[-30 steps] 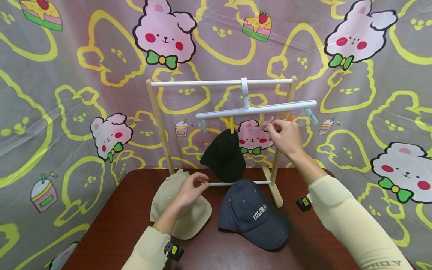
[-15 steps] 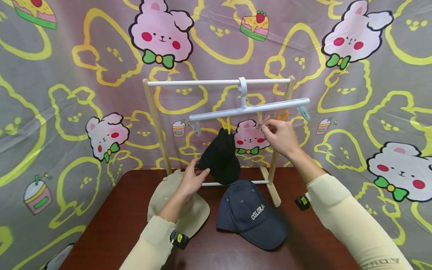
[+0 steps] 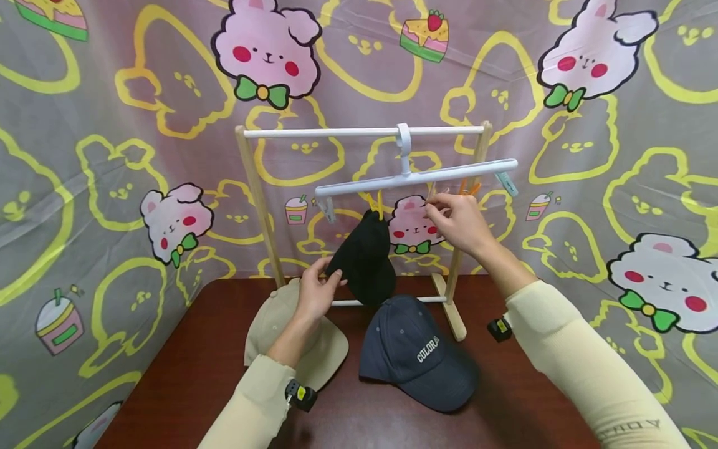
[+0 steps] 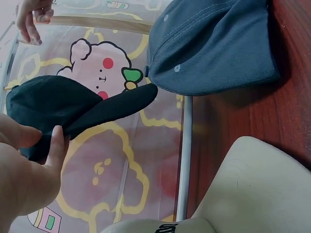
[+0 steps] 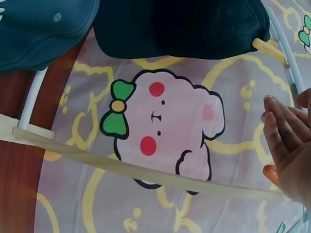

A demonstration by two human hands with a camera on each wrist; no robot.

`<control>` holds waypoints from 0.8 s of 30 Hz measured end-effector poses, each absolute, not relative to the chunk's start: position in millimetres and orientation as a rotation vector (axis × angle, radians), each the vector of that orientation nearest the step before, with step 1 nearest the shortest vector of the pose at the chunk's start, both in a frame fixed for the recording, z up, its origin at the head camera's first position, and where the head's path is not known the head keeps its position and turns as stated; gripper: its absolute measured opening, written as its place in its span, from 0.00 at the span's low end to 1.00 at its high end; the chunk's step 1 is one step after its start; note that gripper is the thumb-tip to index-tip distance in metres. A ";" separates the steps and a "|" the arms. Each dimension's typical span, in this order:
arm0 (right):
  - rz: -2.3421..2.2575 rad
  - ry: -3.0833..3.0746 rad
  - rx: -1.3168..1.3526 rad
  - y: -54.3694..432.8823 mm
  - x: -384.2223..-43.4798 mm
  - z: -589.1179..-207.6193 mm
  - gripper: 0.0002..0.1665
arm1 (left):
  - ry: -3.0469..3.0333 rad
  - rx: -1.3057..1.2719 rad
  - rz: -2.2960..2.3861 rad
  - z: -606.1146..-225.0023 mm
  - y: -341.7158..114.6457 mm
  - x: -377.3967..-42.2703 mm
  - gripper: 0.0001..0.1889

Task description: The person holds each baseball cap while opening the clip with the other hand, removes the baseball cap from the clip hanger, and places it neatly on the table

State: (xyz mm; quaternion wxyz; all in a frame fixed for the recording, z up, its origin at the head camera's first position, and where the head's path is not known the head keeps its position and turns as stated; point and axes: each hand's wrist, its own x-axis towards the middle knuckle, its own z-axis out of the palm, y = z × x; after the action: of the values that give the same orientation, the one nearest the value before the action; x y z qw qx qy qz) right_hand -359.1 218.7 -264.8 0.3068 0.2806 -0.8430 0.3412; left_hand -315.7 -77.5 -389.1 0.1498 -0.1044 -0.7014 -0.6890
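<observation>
A black cap hangs by a yellow clothespin from a white hanger. My left hand pinches the cap's left edge; in the left wrist view the thumb and a finger meet on the black fabric, below its brim. To the right, my right hand is raised just under the hanger, thumb and fingertips together on a small pink clothespin mostly hidden by the fingers. In the right wrist view, the yellow clothespin grips the black cap's edge.
A beige cap and a navy cap lie on the brown table. The hanger hooks on the white top rod of a wooden rack. Grey, orange and teal clothespins also hang from it.
My left hand has risen from over the beige cap to the black cap's edge and taken hold of it. My right hand has shifted slightly left along the hanger.
</observation>
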 end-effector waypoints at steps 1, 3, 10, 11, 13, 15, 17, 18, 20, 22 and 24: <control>0.902 -2.243 0.744 216.9 -359.2 -264.1 0.14 | -2.007 -0.308 -1.974 -388.9 -78.1 -315.7 0.15; 0.892 -2.265 0.751 213.0 -359.8 -262.6 0.15 | -1.997 -0.315 -1.970 -388.4 -78.8 -315.1 0.15; 0.856 -2.336 0.782 202.6 -364.9 -258.0 0.20 | -2.009 -0.358 -1.910 -385.9 -78.4 -310.5 0.14; 0.849 -2.341 0.783 201.9 -365.3 -257.1 0.20 | -2.013 -0.366 -1.901 -385.3 -78.1 -309.8 0.14; 0.833 -2.343 0.783 200.8 -366.6 -255.9 0.19 | -2.018 -0.387 -1.888 -384.8 -77.7 -309.0 0.14; 0.825 -2.343 0.773 199.6 -368.2 -255.7 0.18 | -2.017 -0.406 -1.881 -384.9 -77.3 -308.4 0.14; 0.825 -2.334 0.760 197.8 -369.5 -255.5 0.16 | -2.020 -0.417 -1.867 -384.6 -76.8 -307.5 0.13; 0.817 -2.328 0.752 196.9 -370.6 -255.9 0.15 | -2.027 -0.422 -1.851 -384.9 -76.5 -307.3 0.13; 0.799 -2.315 0.744 193.8 -372.3 -256.3 0.15 | -2.031 -0.430 -1.828 -385.2 -75.9 -306.5 0.12; 0.789 -2.296 0.749 189.7 -373.6 -255.8 0.14 | -2.036 -0.435 -1.805 -385.7 -75.2 -305.8 0.12; 0.788 -2.290 0.757 185.4 -375.6 -255.4 0.14 | -2.039 -0.439 -1.787 -386.7 -74.3 -305.4 0.12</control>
State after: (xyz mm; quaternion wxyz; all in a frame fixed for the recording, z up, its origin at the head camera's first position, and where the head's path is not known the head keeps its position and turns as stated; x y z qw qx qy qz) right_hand -375.6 185.4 -255.4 0.2975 0.2847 -0.8617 0.2963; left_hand -305.4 -74.3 -386.7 0.1963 -0.1569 -0.7279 -0.6380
